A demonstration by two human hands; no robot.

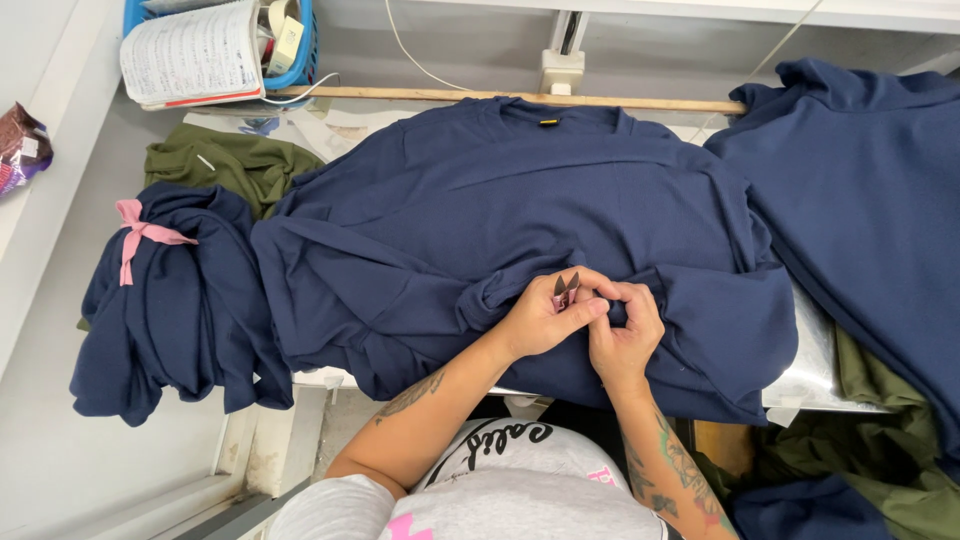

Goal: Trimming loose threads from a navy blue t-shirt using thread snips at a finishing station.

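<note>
Navy knit shirt (480,200) lies spread across the work table, collar toward the far edge with a small yellow tag at the neck; soft matte jersey, rumpled into loose folds along the near hem. Both hands meet at that near hem, just over the table's front edge. Left hand (545,318) is curled around small thread snips (566,289), the two pointed metal blades sticking up between thumb and fingers. Right hand (625,335) is closed in a pinch on a bunched fold of the navy fabric, touching the left hand.

To the left, a bundle of the same navy cloth (170,300) hangs off the table side, tied with a pink strip (135,232). Olive green fabric (235,165) lies crumpled behind it. More navy garments (870,200) are heaped at right, draping over bare shiny metal table surface (815,360). A long wooden stick (500,97) runs along the far edge. A blue plastic basket (300,60) holds an open lined notebook (190,55).
</note>
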